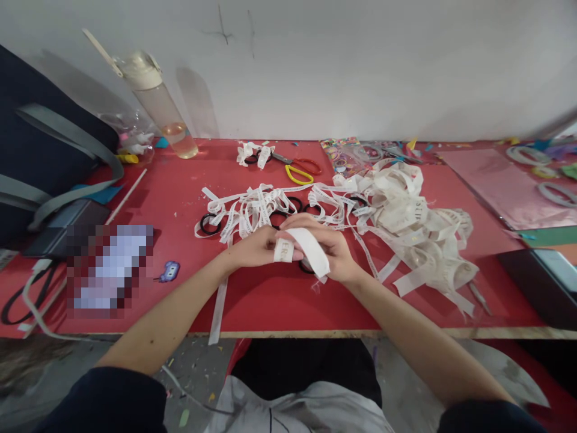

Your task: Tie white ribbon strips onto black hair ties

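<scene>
Over the near middle of the red table, my two hands meet around a wide off-white printed ribbon (309,249). My left hand (255,246) pinches its lettered end. Curled fingers of my right hand (336,246) hold the looped part, which arches over them. A black hair tie (307,266) shows partly beneath the fingers; whether the ribbon goes round it is hidden. Just beyond my hands lie tangled narrow printed ribbons (256,207) with several black hair ties (210,224) among them. A heap of wider cream ribbon (415,222) rests to the right of my right hand.
Scissors (300,168) with red and yellow handles lie near the wall beside a finished-looking bow (252,154). A bottle (157,102), a blurred phone-like item (115,267) and a dark bag (45,132) are at left. A dark box (541,282) stands at right.
</scene>
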Demonstrator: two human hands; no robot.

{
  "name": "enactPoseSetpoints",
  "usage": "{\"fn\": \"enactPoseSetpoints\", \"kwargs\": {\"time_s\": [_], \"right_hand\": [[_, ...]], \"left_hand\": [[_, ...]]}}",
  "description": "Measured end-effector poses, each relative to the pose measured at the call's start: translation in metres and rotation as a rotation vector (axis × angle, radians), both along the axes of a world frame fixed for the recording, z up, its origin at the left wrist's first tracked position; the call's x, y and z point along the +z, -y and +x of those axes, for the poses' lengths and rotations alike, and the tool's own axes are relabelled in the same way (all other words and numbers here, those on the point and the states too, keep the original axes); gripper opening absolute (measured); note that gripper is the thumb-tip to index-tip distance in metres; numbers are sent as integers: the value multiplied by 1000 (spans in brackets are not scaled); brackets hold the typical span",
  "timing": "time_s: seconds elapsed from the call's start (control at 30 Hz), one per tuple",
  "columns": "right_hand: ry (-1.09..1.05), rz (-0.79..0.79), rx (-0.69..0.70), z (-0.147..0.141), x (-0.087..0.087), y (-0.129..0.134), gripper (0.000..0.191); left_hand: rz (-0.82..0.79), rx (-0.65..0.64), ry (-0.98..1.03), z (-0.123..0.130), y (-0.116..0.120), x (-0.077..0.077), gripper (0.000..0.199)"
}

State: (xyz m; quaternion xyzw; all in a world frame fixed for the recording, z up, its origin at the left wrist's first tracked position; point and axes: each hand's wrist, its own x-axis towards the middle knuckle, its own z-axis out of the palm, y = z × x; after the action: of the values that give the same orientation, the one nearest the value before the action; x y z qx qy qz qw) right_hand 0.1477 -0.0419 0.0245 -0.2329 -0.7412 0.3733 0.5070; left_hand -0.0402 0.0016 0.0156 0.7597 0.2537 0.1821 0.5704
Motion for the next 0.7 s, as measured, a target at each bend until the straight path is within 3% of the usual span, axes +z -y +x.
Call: {"fn": "enactPoseSetpoints", "kwargs": {"time_s": [0.17, 0.3, 0.4, 0.57, 0.63, 0.7], "right_hand": [[-320, -190, -241, 3, -4, 0, 19], [-407, -305, -285, 2, -8, -4, 8], [-432, -382, -393, 2, -12, -8, 10], [-649, -498, -687, 10, -20, -18, 14], [-608, -430, -742, 13, -20, -19, 21], [-449, -247, -687, 13, -17, -17, 29]], "left_hand": [[-326, 244, 432, 10, 1, 5, 40], [-538, 240, 573, 12, -1, 6, 37], [-543, 265, 566, 10, -2, 6, 37], [-543, 287, 595, 11, 0, 8, 38], [-480, 321, 533, 13, 2, 9, 35], [-396, 307, 370, 13, 5, 9, 35]]}}
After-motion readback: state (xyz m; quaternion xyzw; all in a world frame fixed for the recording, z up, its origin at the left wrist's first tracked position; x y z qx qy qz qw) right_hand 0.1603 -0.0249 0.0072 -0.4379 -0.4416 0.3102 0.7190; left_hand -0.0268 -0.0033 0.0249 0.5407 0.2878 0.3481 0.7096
